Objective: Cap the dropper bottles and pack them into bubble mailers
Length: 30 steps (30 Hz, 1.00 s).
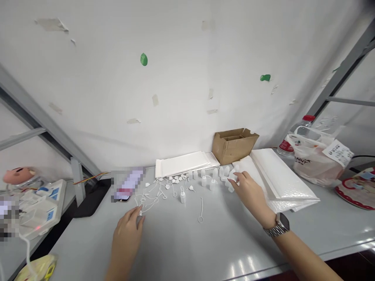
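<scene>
My left hand (127,230) is low at the left, its thumb and fingertips closed around a small white cap (140,213) at the edge of a loose group of white caps with ring straps (150,201). My right hand (247,191), with a watch on the wrist, reaches in among small translucent squeeze bottles (226,171). Its thumb and index finger are apart, and its other fingers are partly hidden. One bottle (183,196) with a cap on stands by itself between the hands. A single ring strap (201,210) lies in front of it.
White padded mailers (183,164) lie along the wall beside an open cardboard box (234,146). More mailers (281,179) lie beyond my right hand. A phone (129,185) is at the left; a plastic bag (313,160) and a red-capped bottle (285,146) stand at the right.
</scene>
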Motion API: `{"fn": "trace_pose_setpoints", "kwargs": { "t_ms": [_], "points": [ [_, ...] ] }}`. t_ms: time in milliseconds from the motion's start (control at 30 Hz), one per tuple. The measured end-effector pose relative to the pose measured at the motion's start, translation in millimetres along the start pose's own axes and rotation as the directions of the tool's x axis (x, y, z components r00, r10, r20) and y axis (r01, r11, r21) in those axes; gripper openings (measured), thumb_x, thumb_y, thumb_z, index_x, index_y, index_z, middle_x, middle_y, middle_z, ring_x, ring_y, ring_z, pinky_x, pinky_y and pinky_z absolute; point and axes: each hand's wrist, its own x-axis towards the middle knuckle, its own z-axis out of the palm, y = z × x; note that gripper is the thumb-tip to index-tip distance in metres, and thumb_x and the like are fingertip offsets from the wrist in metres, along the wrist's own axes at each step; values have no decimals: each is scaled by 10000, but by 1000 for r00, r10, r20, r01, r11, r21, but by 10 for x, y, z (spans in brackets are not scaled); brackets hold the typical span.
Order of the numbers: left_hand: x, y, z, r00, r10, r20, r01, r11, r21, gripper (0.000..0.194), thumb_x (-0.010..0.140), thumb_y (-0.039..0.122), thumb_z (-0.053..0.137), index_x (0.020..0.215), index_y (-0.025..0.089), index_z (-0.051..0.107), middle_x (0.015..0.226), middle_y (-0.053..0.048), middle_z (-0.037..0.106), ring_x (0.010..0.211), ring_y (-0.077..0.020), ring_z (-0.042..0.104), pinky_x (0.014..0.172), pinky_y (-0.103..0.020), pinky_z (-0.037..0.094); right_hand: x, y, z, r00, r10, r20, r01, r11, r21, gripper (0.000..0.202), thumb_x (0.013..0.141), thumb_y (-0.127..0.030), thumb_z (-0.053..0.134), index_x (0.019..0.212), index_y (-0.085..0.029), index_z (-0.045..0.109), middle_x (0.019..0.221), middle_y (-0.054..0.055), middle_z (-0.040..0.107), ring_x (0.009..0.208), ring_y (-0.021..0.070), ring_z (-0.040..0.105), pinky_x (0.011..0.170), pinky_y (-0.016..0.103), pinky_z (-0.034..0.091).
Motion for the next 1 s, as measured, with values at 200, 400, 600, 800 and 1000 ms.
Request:
{"fn": "trace_pose_setpoints", "kwargs": {
  "t_ms": [200,400,600,800,1000],
  "points": [
    [-17,76,-2,999,-21,28,24,994,-104,353,766,311,408,961,174,669,1004,-106,684,980,-282,586,873,-421,445,146,-114,68,981,-179,71,183,981,-56,122,820,-173,563,740,-116,635,776,163,635,807,299,568,631,343,394],
    [-55,161,-6,997,-36,67,53,964,-262,281,737,338,482,897,233,687,972,-62,696,959,-264,596,835,-409,470,18,-112,30,976,-208,71,212,976,-57,99,793,-128,552,742,-115,636,744,156,652,767,305,572,641,371,396],
    [-145,419,65,994,23,111,17,939,-343,266,747,306,500,915,226,690,962,-68,693,952,-257,595,843,-407,470,-392,-254,-37,956,-279,91,263,951,163,91,766,-160,562,786,-140,649,663,78,640,700,255,574,637,339,416],
    [-179,537,33,989,49,139,2,941,-339,285,772,272,475,978,254,671,1010,-51,684,1009,-257,580,888,-419,444,-650,-459,101,938,-297,178,214,902,375,174,719,-73,503,769,-153,649,687,70,620,668,228,561,624,327,427],
    [-180,496,-53,995,-8,95,38,949,-313,280,753,304,528,996,272,663,1059,-43,658,1051,-264,556,913,-425,436,-717,-521,31,936,-249,247,43,780,624,135,813,-241,505,753,-193,616,707,35,567,656,191,535,620,300,435]
  ]
}}
